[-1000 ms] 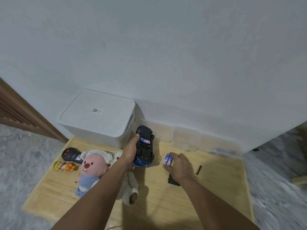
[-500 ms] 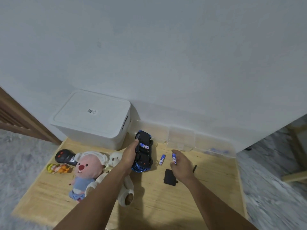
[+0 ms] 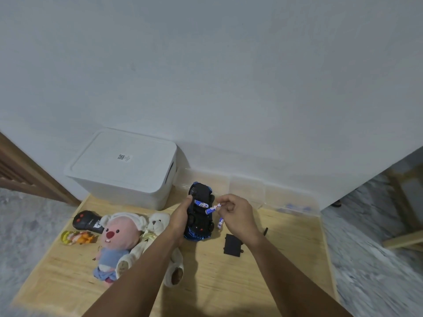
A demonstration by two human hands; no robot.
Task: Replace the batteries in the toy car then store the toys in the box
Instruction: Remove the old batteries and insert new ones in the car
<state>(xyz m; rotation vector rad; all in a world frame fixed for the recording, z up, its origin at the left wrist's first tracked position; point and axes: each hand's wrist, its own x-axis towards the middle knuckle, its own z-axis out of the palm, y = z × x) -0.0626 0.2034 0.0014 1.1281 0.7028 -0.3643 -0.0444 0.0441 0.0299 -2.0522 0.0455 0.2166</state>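
A black and blue toy car lies upside down on the wooden table. My left hand grips its left side. One blue and white battery sits in the car's open compartment. My right hand pinches a second battery just above the car's underside. A third battery lies on the table beside the car. The black battery cover lies to the right of the car.
A closed white storage box stands at the back left against the wall. A pink plush, a white teddy bear, a black remote and a small yellow-orange toy lie at the left. A clear compartment case sits at the back right.
My right hand lifted one battery off the table and carried it left over the car's underside. The other battery stayed on the table. My left hand kept its hold on the car.
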